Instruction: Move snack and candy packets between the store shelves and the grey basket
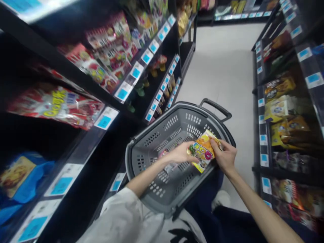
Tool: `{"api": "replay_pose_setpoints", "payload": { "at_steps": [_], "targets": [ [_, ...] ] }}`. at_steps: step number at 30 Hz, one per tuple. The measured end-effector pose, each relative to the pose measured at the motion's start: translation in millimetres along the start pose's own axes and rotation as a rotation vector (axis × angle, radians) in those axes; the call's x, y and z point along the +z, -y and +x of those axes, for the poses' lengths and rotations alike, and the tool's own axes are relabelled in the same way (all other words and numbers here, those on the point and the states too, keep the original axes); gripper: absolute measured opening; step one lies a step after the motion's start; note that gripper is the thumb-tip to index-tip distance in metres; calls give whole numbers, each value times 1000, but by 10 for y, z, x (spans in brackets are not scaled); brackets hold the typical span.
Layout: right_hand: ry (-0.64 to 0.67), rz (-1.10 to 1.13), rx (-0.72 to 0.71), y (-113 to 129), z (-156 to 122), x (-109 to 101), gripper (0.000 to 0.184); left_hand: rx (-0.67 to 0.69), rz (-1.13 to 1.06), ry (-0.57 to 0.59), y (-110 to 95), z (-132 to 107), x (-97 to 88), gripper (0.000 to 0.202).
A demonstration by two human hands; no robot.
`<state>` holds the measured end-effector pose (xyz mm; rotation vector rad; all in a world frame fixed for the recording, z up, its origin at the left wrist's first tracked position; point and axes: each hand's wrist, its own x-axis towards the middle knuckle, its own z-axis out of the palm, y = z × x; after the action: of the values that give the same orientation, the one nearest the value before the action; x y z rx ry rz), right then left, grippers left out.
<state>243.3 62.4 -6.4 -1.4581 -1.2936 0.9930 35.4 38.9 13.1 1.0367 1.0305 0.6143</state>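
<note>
Snack bag [204, 150], above the right side of the basket [141, 145] | left hand [182, 152] gripping one edge, right hand [225, 156] pinching the other | a loosened pinch could, I reckon, tip it onto the floor [220, 64]

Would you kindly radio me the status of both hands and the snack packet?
Left hand and right hand both gripping yellow snack packet. Packet held over grey basket. Left forearm partly hides basket contents; nothing visibly obstructing.
</note>
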Motion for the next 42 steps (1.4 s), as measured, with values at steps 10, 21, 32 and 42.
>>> {"api": "replay_pose_setpoints", "payload": {
  "at_steps": [10,21,32,42],
  "targets": [
    [-122,25,-56,5,86,76,52,167,54,-280,-24,8,-269,47],
    [-95,97,-111,-38,331,126,46,138,-148,-362,-123,117,-232,65],
    [-97,90,-155,-58,570,203,47,174,-73,-437,-140,231,-243,58],
    [-90,36,-118,-20,570,155,48,169,104,-455,-67,239,-239,55]
  ]
}}
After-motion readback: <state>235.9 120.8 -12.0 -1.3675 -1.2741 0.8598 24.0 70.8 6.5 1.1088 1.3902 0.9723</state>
